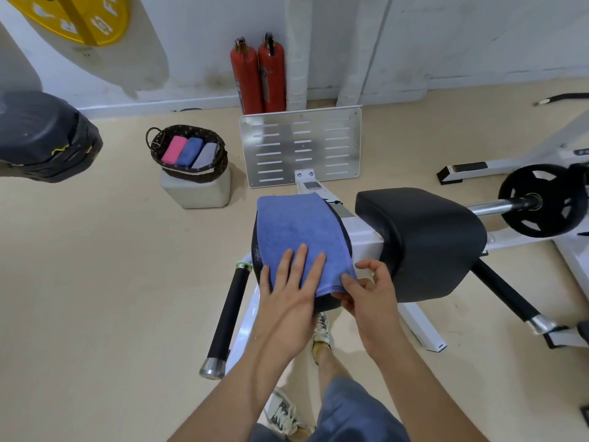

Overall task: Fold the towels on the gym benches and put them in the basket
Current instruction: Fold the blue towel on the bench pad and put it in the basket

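At far left, the basket (191, 177) holds three folded towels (189, 151). The blue towel (296, 228) lies on the black padded tabletop (256, 240). The left hand (291, 291) presses it with straight fingers, and the right hand (369, 295) pinches its near corner.

white wall (478, 33), beige floor (95, 266), red extinguishers (258, 78)

White lettering on yellow disc (95, 23), cut off and unreadable, no other legible text

Four towels (299, 237) (three basketed), two extinguishers (247, 78), perhaps two black plates (541, 202)
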Motion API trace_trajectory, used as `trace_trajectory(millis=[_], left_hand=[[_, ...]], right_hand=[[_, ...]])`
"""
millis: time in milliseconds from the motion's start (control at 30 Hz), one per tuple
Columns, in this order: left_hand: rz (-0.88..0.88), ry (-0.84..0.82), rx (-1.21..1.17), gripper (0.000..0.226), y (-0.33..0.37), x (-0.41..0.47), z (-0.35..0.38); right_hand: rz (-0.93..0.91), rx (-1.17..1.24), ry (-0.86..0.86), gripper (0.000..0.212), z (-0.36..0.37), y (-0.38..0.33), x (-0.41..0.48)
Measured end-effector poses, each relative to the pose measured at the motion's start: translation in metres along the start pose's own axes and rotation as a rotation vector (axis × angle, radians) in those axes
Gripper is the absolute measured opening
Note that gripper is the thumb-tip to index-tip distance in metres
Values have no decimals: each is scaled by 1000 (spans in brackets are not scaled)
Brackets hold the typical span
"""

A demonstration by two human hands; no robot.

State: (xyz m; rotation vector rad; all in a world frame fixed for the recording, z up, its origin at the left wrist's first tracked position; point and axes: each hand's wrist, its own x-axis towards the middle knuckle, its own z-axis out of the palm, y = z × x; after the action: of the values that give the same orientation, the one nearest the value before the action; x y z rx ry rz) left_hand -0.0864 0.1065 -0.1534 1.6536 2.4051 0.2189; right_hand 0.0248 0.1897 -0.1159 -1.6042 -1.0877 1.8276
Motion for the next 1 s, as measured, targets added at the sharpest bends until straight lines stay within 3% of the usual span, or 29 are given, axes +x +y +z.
trace_trajectory(millis=[133,200,267,334,601,801,901,1001], left_hand=[[55,27,98,77,-4,17,-3],[110,14,128,71,-8,14,-7],[130,-29,118,70,-6,11,-12],[145,-131,93,68,1,7,-20],[134,-387,-132,58,7,-2,-47],[126,-695,-400,24,-11,3,-71],[-18,-645,-649,17,-31,13,-83],[-232,-433,-938,17,-50,27,-96]], right_hand=[[-199,-258,16,30,-5,3,-8],[-491,-724,51,33,-12,4,-14],[-774,-1223,33,66,-18,9,-17],[-885,-1412,-126,91,-17,17,-20],[-965,-1446,-307,62,-21,22,-5],[-675,-1527,-651,20,-22,-20,-11],[-494,-1243,-687,11,-20,-44,4],[-340,-871,-648,13,-12,-66,19]])
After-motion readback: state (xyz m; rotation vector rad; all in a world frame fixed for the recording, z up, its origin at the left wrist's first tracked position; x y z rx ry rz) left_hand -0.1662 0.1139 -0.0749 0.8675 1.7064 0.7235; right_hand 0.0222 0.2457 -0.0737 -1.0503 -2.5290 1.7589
